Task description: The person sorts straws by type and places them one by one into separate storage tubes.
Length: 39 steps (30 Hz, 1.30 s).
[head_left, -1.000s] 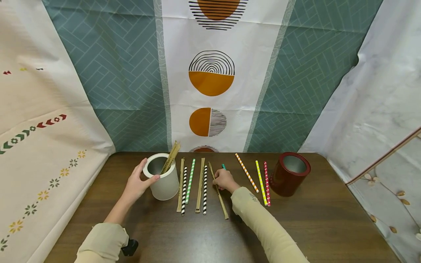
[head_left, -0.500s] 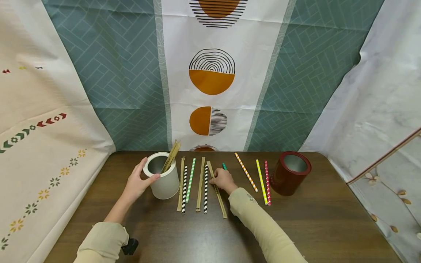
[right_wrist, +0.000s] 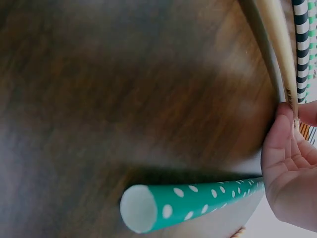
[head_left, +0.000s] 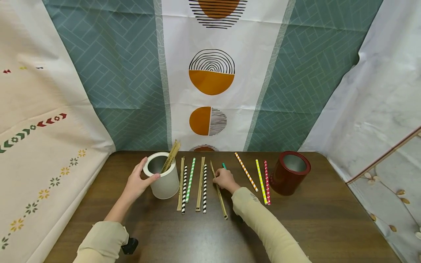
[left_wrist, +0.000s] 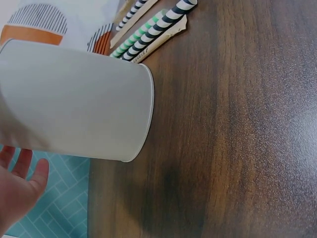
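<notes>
Just left of the row of straws, the left hand (head_left: 136, 182) curls around the white cup (head_left: 162, 177), thumb on its rim. Right of that cup, the right hand (head_left: 224, 179) pinches a wrapped straw (head_left: 219, 191), its fingers closed on it, directly over a green dotted straw (right_wrist: 198, 201). Farthest right of the white cup stands a red cup (head_left: 290, 173).

cup (head_left: 162, 179) left | straws (head_left: 194, 182) between | can (head_left: 290, 173) right, on table (head_left: 197, 233)
</notes>
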Each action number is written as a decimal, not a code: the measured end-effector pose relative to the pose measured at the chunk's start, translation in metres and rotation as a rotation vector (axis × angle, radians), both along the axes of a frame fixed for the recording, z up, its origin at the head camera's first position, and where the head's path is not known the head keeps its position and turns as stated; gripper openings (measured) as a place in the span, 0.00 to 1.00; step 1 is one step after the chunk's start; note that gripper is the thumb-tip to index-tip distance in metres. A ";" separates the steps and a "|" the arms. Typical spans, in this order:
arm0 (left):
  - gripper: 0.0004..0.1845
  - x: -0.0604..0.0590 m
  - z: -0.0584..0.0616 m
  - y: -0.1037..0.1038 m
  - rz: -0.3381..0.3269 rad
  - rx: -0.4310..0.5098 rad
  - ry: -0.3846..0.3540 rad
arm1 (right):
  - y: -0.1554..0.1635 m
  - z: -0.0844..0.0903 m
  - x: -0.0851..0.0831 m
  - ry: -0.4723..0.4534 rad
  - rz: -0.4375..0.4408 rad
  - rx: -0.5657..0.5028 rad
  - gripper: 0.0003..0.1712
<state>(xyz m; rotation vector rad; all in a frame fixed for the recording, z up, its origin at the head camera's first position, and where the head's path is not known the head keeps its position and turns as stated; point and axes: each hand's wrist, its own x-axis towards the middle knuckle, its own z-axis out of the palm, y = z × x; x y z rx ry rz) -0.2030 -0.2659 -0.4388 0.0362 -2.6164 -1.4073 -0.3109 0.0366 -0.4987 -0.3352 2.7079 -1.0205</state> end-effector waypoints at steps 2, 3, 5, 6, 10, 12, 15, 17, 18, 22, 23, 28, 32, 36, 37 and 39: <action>0.47 0.000 0.000 0.000 0.000 -0.002 0.000 | 0.001 0.000 -0.001 -0.014 0.001 -0.008 0.04; 0.47 0.000 0.000 0.000 0.001 -0.004 -0.001 | 0.001 0.001 -0.001 -0.021 0.003 -0.014 0.03; 0.47 0.000 0.000 -0.001 0.001 -0.005 -0.002 | 0.002 0.003 -0.002 -0.041 0.014 -0.033 0.03; 0.47 0.000 -0.001 -0.001 0.001 -0.005 -0.002 | 0.002 0.005 -0.002 -0.052 0.021 -0.049 0.04; 0.47 0.000 -0.001 -0.001 0.001 -0.001 0.000 | 0.003 0.016 -0.005 -0.092 0.046 -0.140 0.05; 0.47 0.000 -0.001 -0.001 0.001 -0.001 -0.001 | 0.004 0.024 -0.008 -0.113 0.041 -0.193 0.05; 0.47 0.000 -0.001 -0.001 0.004 -0.004 -0.002 | 0.004 0.041 -0.010 -0.152 0.016 -0.270 0.06; 0.47 0.000 -0.001 -0.001 0.004 -0.005 -0.002 | 0.004 0.053 -0.011 -0.175 -0.003 -0.318 0.07; 0.47 0.000 -0.001 -0.001 0.004 -0.006 -0.003 | 0.004 0.059 -0.011 -0.182 -0.007 -0.338 0.07; 0.47 0.000 0.000 -0.001 0.003 -0.006 -0.006 | 0.004 0.076 -0.013 -0.208 0.013 -0.426 0.08; 0.47 0.000 0.000 0.000 0.002 -0.006 -0.006 | 0.003 0.081 -0.012 -0.210 0.021 -0.447 0.08; 0.47 0.000 0.000 0.000 0.001 -0.004 -0.006 | 0.000 0.103 -0.009 -0.218 0.045 -0.549 0.09; 0.47 0.001 0.000 0.000 0.001 -0.006 -0.010 | -0.002 0.120 -0.005 -0.230 0.047 -0.668 0.08; 0.47 0.001 0.000 0.000 0.002 -0.001 -0.013 | -0.006 0.137 -0.001 -0.218 0.025 -0.798 0.06; 0.47 0.001 0.001 0.000 0.002 0.002 -0.014 | -0.008 0.141 0.000 -0.207 0.018 -0.823 0.06; 0.47 0.001 0.001 0.000 0.002 0.005 -0.015 | -0.010 0.149 0.003 -0.184 0.005 -0.870 0.06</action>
